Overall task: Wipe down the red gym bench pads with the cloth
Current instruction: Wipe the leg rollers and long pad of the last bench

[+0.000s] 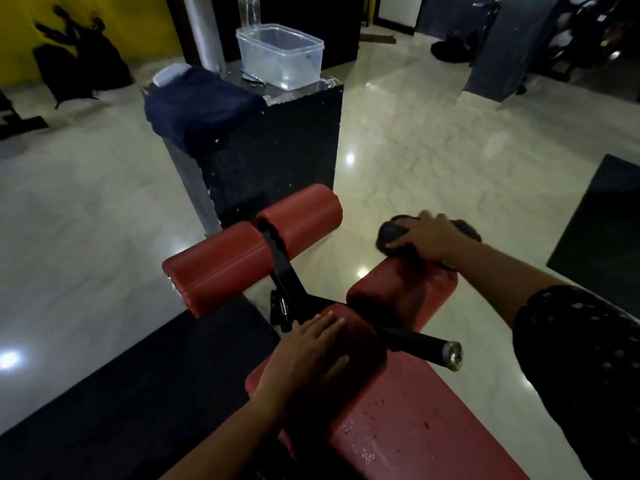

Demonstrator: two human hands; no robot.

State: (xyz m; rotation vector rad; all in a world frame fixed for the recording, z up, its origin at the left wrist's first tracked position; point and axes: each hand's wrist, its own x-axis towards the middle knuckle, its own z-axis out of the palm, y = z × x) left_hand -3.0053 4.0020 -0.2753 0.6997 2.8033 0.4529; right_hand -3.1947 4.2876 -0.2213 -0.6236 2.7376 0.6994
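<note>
The red bench seat pad (408,420) fills the lower middle, speckled with droplets. Two nearer red roller pads sit above it: the left one (360,336) under my left hand (308,355), which rests flat on it, and the right one (398,292). My right hand (429,237) presses a dark cloth (393,233) onto the far end of the right roller, fingers spread over it. Two more red rollers (249,247) stand farther out on a black bracket (294,289). A black handle bar (422,346) with a metal cap sticks out to the right.
A black box stand (277,143) stands just beyond the bench, carrying a clear plastic tub (282,55), a bottle (248,10) and a dark blue towel (201,102). Glossy pale floor (433,140) surrounds it; black mats lie at lower left (121,386) and right (602,230).
</note>
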